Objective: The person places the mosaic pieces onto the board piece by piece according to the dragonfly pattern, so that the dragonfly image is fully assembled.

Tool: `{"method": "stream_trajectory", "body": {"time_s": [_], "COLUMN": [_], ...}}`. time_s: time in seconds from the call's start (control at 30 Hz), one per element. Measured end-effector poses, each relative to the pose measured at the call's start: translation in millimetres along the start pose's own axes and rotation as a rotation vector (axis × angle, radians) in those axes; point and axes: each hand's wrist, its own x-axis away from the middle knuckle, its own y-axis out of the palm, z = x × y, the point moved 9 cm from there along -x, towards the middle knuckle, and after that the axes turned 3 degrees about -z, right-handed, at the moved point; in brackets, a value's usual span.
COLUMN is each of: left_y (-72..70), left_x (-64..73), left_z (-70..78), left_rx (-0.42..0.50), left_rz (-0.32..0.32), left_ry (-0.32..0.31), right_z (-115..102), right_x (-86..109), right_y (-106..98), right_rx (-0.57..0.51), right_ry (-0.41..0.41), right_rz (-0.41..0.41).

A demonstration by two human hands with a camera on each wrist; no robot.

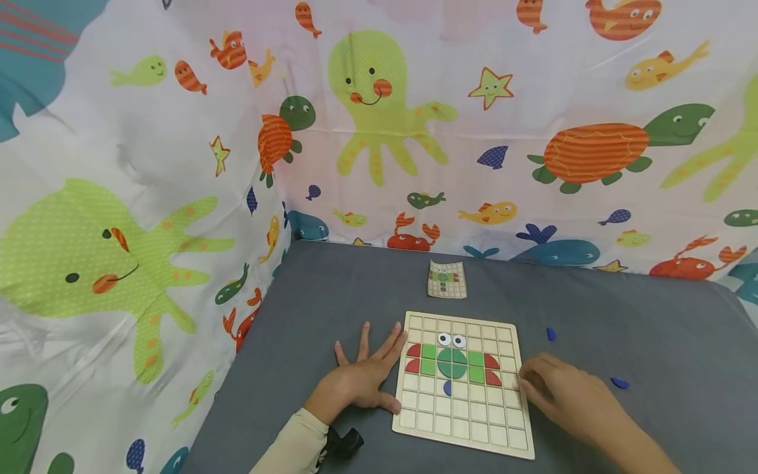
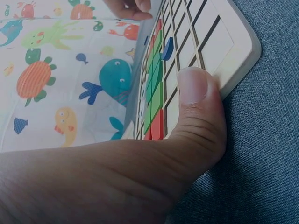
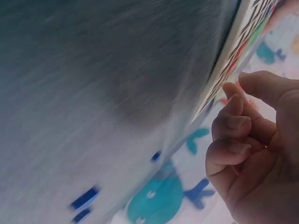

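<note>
My left hand [image 1: 362, 380] lies with spread fingers at the left side of a wooden grid board [image 1: 428, 421], its thumb [image 2: 196, 107] pressing the near corner's rim. Green squares [image 1: 476, 358], red quarter-round pieces [image 1: 492, 377], a green circle of several pieces [image 1: 452, 363] and two eye discs [image 1: 458, 341] sit on the grid. One blue rounded piece [image 1: 447, 388] sits below the circle. At the board's right edge is my right hand [image 1: 571, 398], fingers loosely bent; nothing shows between thumb and fingertips in the right wrist view.
Two loose blue pieces [image 1: 551, 334] [image 1: 620, 382] lie on the grey cloth right of the board. A small pattern card [image 1: 447, 280] lies behind the board. A black strap [image 1: 343, 444] is on the left wrist. A printed sea-animal curtain [image 1: 379, 217] borders the table.
</note>
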Motion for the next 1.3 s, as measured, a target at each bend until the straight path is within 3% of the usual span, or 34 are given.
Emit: {"method": "stream_trajectory", "body": {"time_s": [0.17, 0.3, 0.53, 0.8, 1.3], "left_y": [-0.3, -0.5, -1.9, 0.8, -0.3], "left_x": [0.1, 0.6, 2.8, 1.2, 0.4], "left_z": [2.1, 1.8, -0.5, 0.6, 1.5], "left_rx": [0.012, 0.003, 0.002, 0.015, -0.006], "left_rz": [-0.009, -0.008, -0.001, -0.008, 0.001], "left_ry": [0.014, 0.004, 0.003, 0.026, 0.010], "right_z": [42, 68, 85, 91, 97], "right_x": [15.0, 21.9, 5.7, -16.7, -41.4], "right_y": [-12, -21, -29, -29, -25], "right_rx": [0.028, 0.026, 0.049, 0.061, 0.094], "right_ry": [0.162, 0.218, 0.156, 0.088, 0.083], "right_rz": [0.005, 0.020, 0.088, 0.104, 0.072]}}
